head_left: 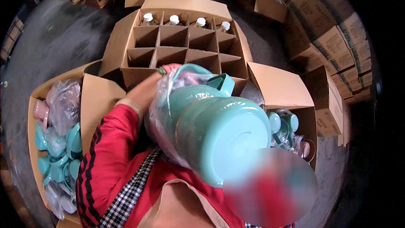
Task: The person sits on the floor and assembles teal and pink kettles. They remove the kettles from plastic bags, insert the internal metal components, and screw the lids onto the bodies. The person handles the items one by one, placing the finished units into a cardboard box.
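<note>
My left hand (145, 90) clamps the bagged teal flask (211, 131), centre frame; plastic slippery, grip handle; right hand unseen.

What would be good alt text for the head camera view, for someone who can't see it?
Seen from above, a person's left hand holds a teal plastic jug, part-wrapped in a clear bag, over a cardboard box with dividers whose far row holds four white-capped bottles. Open cartons of teal plastic parts sit either side; the right hand is not visible.
</note>
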